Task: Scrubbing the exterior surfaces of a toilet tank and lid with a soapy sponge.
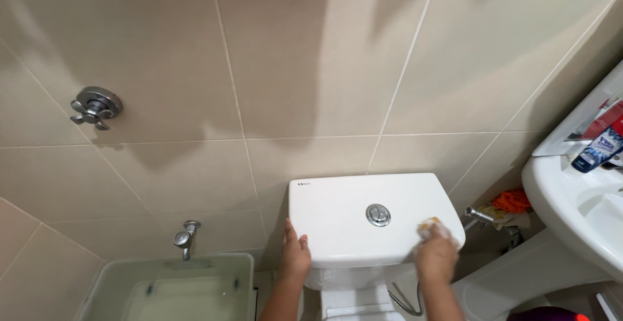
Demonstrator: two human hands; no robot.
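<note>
A white toilet tank (337, 211) stands against the tiled wall, with a round chrome flush button (378, 214) in the middle of its lid. My left hand (295, 256) lies flat on the lid's front left edge, fingers apart. At the lid's front right corner my right hand (436, 253) presses a yellow and white sponge (429, 226) onto the surface. Only part of the sponge shows above my fingers.
A white washbasin (571, 211) stands at the right with tubes (597, 149) on its shelf. An orange cloth (511, 200) and a chrome valve (479, 215) sit beside the tank. A pale green tub (175, 288) sits lower left under a tap (185, 237). A wall valve (96, 107) is upper left.
</note>
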